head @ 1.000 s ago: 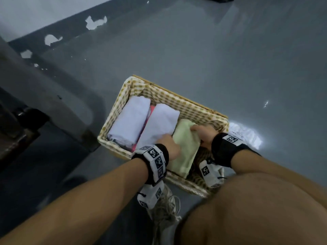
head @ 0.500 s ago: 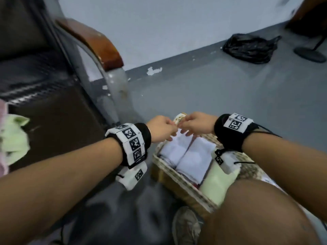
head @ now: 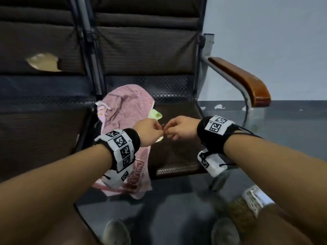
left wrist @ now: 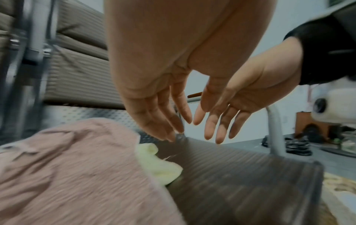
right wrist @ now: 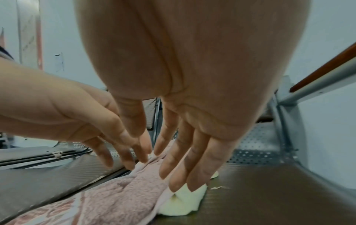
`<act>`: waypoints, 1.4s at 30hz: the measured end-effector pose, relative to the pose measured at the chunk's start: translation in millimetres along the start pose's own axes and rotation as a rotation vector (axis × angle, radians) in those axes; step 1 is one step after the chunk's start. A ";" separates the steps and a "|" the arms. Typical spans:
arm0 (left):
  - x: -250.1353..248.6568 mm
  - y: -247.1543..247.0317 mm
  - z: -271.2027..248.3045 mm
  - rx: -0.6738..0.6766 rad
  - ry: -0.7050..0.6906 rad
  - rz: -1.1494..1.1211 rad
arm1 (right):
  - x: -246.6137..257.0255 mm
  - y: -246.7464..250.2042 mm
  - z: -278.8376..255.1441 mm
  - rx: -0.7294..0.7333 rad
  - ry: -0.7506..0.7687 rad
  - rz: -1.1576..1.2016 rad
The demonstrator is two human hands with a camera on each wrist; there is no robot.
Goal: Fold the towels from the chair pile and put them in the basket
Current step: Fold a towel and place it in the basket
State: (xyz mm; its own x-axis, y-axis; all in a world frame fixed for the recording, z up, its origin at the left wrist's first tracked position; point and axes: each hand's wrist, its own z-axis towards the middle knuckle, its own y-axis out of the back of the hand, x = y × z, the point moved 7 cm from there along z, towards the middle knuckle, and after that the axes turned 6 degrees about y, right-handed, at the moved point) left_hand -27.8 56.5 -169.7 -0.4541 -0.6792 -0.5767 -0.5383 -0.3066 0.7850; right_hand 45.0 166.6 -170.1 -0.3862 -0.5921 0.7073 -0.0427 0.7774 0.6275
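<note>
Head view: the gaze has swung from the basket (head: pixel 251 202), now at the lower right edge, to the chair (head: pixel 177 156); left hand (head: pixel 147 132) and right hand (head: pixel 180 129) meet above the pink towel (head: pixel 123 110). Left wrist view: fingers straight, holding nothing; green towel (left wrist: pixel 158 164) beneath. Right wrist view: likewise released. Next towel pending.

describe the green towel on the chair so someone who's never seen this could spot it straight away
Find the dark chair seat with the brown wooden armrest. A big pink towel drapes over its front edge. The green towel peeks out from under the pink one's right side: small, pale yellow-green, mostly covered.
</note>
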 end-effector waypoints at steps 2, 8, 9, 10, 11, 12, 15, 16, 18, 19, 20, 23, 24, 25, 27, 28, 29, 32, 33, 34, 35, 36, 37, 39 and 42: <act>36.5 5.7 2.4 -0.036 0.098 0.054 | 9.1 -24.3 20.7 0.040 0.029 -0.028; 110.8 -21.7 0.3 0.090 0.336 0.234 | -4.1 -66.9 60.4 0.073 0.039 -0.041; 111.3 -24.9 1.6 0.084 0.319 0.277 | -7.3 -70.9 64.1 0.086 0.045 -0.057; 110.1 -24.3 3.3 0.049 0.299 0.331 | -9.3 -73.9 67.0 0.104 0.052 -0.080; 107.4 -21.6 4.8 0.007 0.289 0.380 | -10.9 -76.1 68.8 0.121 0.056 -0.097; 104.6 -18.7 7.3 -0.030 0.284 0.415 | -12.3 -76.4 70.7 0.129 0.061 -0.109; 98.4 -11.3 12.6 -0.084 0.273 0.338 | -13.6 -72.0 73.9 0.117 0.090 -0.125; 93.3 -7.2 13.6 -0.121 0.246 0.254 | -13.3 -68.7 74.4 0.098 0.110 -0.131; 77.0 0.6 13.8 -0.200 0.162 0.031 | -12.2 -58.5 74.8 0.041 0.170 -0.167; 68.2 3.7 13.9 -0.227 0.125 -0.104 | -10.3 -52.3 74.4 0.015 0.206 -0.197; 60.3 6.8 14.6 -0.244 0.099 -0.252 | -7.9 -45.5 74.1 -0.009 0.243 -0.218; 39.1 18.0 10.8 -0.245 0.049 -0.637 | -3.8 -25.2 76.2 -0.083 0.357 -0.234; 33.1 23.5 8.2 -0.250 0.025 -0.699 | -3.5 -17.9 76.9 -0.125 0.361 -0.275; 28.8 29.5 5.7 -0.264 0.006 -0.720 | -2.6 -10.6 76.5 -0.167 0.357 -0.292; 27.4 42.9 2.4 -0.323 -0.002 -0.673 | 1.0 2.5 72.9 -0.236 0.343 -0.195; 29.3 47.6 1.9 -0.366 0.001 -0.618 | 4.9 7.7 68.3 -0.268 0.344 -0.129; 30.8 49.1 1.4 -0.380 0.000 -0.577 | 10.4 12.2 60.9 -0.303 0.361 -0.075; 17.4 32.5 2.8 -0.207 -0.119 -0.553 | 33.9 17.4 36.1 -0.356 0.525 -0.071; 8.7 25.5 1.8 -0.151 -0.173 -0.534 | 40.0 16.5 28.1 -0.347 0.570 -0.103; 1.9 22.2 1.1 -0.136 -0.207 -0.493 | 42.6 16.6 22.2 -0.342 0.594 -0.149; -1.9 23.3 1.6 -0.166 -0.215 -0.424 | 42.5 19.3 16.7 -0.351 0.601 -0.190; -4.2 27.5 1.9 -0.211 -0.213 -0.364 | 39.2 24.9 12.2 -0.376 0.592 -0.197; -6.5 32.3 2.2 -0.250 -0.211 -0.335 | 32.5 32.0 8.9 -0.407 0.566 -0.154; -13.2 39.9 1.3 -0.293 -0.239 -0.379 | 13.7 46.2 4.8 -0.415 0.479 0.019; -30.4 49.2 -4.2 -0.344 -0.296 -0.555 | -13.8 38.9 7.3 -0.223 0.329 0.066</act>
State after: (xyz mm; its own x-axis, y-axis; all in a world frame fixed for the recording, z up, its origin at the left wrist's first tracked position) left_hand -37.5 59.3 -112.6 -0.3781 -0.1673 -0.9105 -0.5140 -0.7801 0.3568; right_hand 42.0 206.6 -157.9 -0.0643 -0.6066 0.7924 0.1872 0.7726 0.6067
